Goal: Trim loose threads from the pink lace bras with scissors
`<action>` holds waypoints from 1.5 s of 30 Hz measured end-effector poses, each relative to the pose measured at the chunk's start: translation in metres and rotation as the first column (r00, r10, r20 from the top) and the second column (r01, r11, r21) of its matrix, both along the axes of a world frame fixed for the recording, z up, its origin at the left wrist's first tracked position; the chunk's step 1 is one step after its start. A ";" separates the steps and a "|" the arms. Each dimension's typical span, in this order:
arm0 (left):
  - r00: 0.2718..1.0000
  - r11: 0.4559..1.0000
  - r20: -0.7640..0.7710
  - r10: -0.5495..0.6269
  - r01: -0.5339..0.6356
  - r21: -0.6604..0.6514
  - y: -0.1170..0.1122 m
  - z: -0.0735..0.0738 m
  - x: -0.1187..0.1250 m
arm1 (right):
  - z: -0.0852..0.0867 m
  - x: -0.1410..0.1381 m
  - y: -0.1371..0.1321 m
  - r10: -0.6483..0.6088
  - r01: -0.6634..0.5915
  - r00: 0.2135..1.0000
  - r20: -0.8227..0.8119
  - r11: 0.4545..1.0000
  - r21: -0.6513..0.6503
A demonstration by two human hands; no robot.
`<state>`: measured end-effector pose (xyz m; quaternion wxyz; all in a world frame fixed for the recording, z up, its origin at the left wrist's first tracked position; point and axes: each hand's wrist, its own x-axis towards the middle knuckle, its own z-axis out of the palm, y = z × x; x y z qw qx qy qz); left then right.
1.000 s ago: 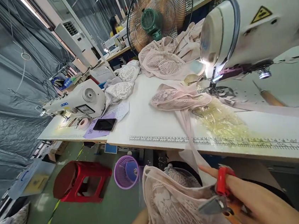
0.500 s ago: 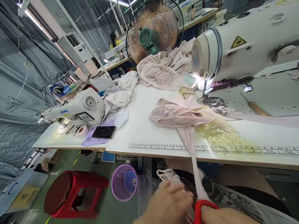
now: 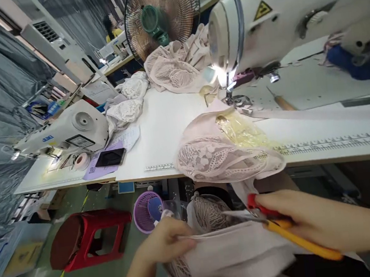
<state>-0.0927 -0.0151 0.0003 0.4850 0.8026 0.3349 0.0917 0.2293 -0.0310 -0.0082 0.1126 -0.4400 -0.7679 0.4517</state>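
My left hand [image 3: 166, 241] is closed on the edge of a pale pink stretch fabric [image 3: 236, 252] held over my lap. In my right hand [image 3: 287, 202] is a pair of scissors [image 3: 261, 215] with red and orange handles, its blades pointing left just above that fabric's edge. Whether the blades touch the fabric I cannot tell. A pale pink lace garment [image 3: 206, 154] droops over the table's front edge, a strip of it running down behind the scissors. Between my hands, a brownish lace piece [image 3: 209, 213] shows on my lap.
A sewing machine head [image 3: 258, 20] with a lit needle area stands over the white table [image 3: 160, 123]. More lace garments [image 3: 177, 68] are heaped by the fan [image 3: 162, 22]. A phone [image 3: 110, 157], second sewing machine [image 3: 68, 133], purple basket [image 3: 145, 217] and red stool [image 3: 92, 236] are left.
The lace garment has slid toward me to the table's edge. The scissors have come up and now point left. My left hand has shifted left, with the pale fabric stretched out from it.
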 end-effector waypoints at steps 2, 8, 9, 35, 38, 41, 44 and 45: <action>0.999 0.997 -0.035 0.024 -0.026 -0.076 0.003 -0.008 -0.007 | 0.004 -0.002 0.009 0.039 -0.039 0.999 0.010 0.999 -0.031; 0.957 0.990 -0.287 -0.034 0.071 0.121 0.012 -0.017 0.009 | 0.005 -0.010 0.017 0.066 -0.066 0.998 -0.010 0.997 -0.028; 0.961 0.986 -0.276 -0.027 0.071 0.152 0.011 -0.016 0.018 | 0.006 -0.012 0.017 0.071 -0.072 0.997 -0.020 0.997 -0.027; 0.916 0.864 0.153 0.370 -0.278 -0.420 -0.005 -0.024 0.102 | 0.027 -0.013 0.027 0.147 -0.148 0.988 0.039 0.989 0.026; 0.914 0.852 0.158 0.373 -0.270 -0.449 -0.005 -0.025 0.102 | 0.029 -0.014 0.027 0.151 -0.153 0.987 0.054 0.988 0.030; 0.904 0.844 0.174 0.392 -0.278 -0.459 -0.005 -0.023 0.104 | 0.031 -0.015 0.026 0.154 -0.156 0.986 0.068 0.987 0.036; 0.913 0.847 0.199 0.355 -0.225 -0.481 -0.007 -0.019 0.109 | 0.030 -0.017 0.027 0.157 -0.161 0.985 0.075 0.986 0.047; 0.919 0.846 0.200 0.338 -0.204 -0.493 -0.007 -0.018 0.110 | 0.029 -0.017 0.027 0.159 -0.163 0.984 0.075 0.985 0.053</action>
